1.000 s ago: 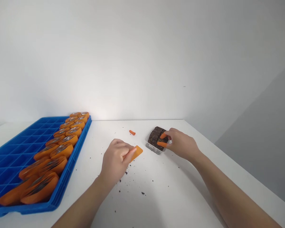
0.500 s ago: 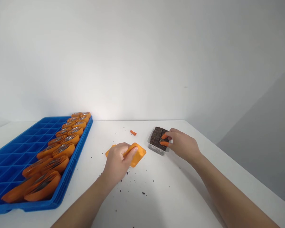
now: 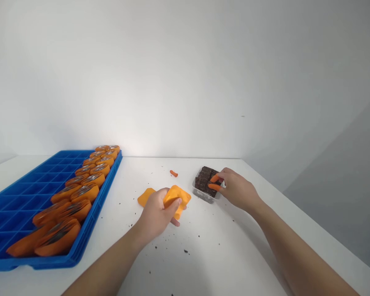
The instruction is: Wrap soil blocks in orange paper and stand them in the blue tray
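Note:
My left hand [image 3: 160, 211] holds a soft-looking orange square sheet [image 3: 175, 196], its thumb pressed on top and fingers underneath. Another orange sheet [image 3: 145, 197] lies flat on the table just behind that hand, partly hidden by it. My right hand [image 3: 238, 187] reaches into a clear plastic tub [image 3: 202, 195] with dark brown ridged pieces [image 3: 204, 176] in it. Orange finger cots [image 3: 215, 187] cover its thumb and finger, which pinch at a dark piece on the tub's right side. How firmly they grip it is hard to see.
A loose orange finger cot [image 3: 173, 173] lies behind the hands. On the left stands a blue compartment tray [image 3: 75, 259], its right-hand columns filled with folded orange packets [image 3: 91, 192] with shiny insides. Dark crumbs [image 3: 186, 251] dot the white table. A white wall rises behind.
My left hand has turned, so the orange sheet lies flatter in it and the fingers show below. The right hand stays at the tub, where the dark pieces look shifted. The view moved slightly.

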### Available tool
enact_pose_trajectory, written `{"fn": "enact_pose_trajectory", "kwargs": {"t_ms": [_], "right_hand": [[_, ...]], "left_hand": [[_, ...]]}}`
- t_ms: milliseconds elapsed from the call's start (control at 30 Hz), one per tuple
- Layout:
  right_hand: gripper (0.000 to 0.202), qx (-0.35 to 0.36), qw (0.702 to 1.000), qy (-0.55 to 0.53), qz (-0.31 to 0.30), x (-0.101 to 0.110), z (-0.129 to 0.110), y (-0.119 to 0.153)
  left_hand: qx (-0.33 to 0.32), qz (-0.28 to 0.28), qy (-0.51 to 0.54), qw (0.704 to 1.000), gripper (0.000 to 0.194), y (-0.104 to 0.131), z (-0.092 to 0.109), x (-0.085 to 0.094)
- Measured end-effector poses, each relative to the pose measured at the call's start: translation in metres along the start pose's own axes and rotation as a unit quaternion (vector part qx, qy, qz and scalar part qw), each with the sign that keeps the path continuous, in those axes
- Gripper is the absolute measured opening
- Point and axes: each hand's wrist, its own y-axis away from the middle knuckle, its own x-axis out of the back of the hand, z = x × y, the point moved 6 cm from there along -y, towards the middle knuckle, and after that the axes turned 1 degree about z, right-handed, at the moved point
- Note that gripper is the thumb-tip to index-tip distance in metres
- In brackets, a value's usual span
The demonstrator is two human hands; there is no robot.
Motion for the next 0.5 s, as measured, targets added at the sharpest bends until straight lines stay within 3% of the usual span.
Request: {"fn": "enact_pose_trajectory", "kwargs": {"t_ms": [167, 333, 500], "right_hand": [[0.022, 0.011, 0.997, -0.079, -0.009, 0.004, 0.003, -0.002], [0.025, 0.022, 0.988, -0.15, -0.015, 0.011, -0.001, 0.0], [0.045, 0.065, 0.942, -0.33, -0.017, 0.02, -0.028, 0.012]], "left_hand": [[-0.013, 0.014, 0.016, 1.0, 0.041, -0.001, 0.0, 0.003], [-0.045, -0.013, 0.031, 0.998, 0.03, 0.003, 0.012, 0.002], [-0.066, -0.011, 0.028, 0.997, 0.02, 0.004, 0.016, 0.003]]}}
